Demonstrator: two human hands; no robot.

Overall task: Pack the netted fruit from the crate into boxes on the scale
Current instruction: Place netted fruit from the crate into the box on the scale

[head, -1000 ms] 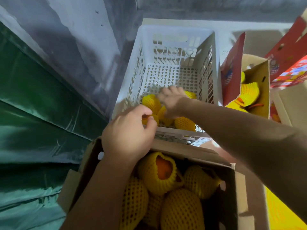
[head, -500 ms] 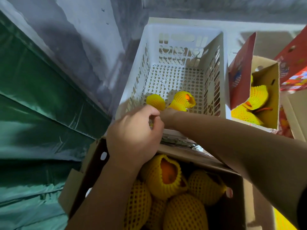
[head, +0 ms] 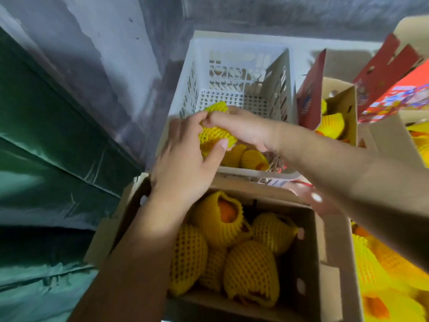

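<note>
Both hands lift one netted fruit [head: 214,133] above the white crate [head: 241,56]: left hand [head: 185,159] fingers curl under it, right hand [head: 241,129] fingers pinch its net. Next, I judge, it goes down into the nearly full box [head: 311,240] below, wherever a gap remains. Grey wall [head: 92,54] and green sheet [head: 46,147] stand left, red-flapped boxes [head: 311,94] right

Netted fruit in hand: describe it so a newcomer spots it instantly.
Find the white perforated plastic crate at top centre. Over its near edge, the left hand and right hand meet around one fruit in yellow foam netting. It is the only one lifted and gripped; the other netted fruit lie on the crate floor.
</note>
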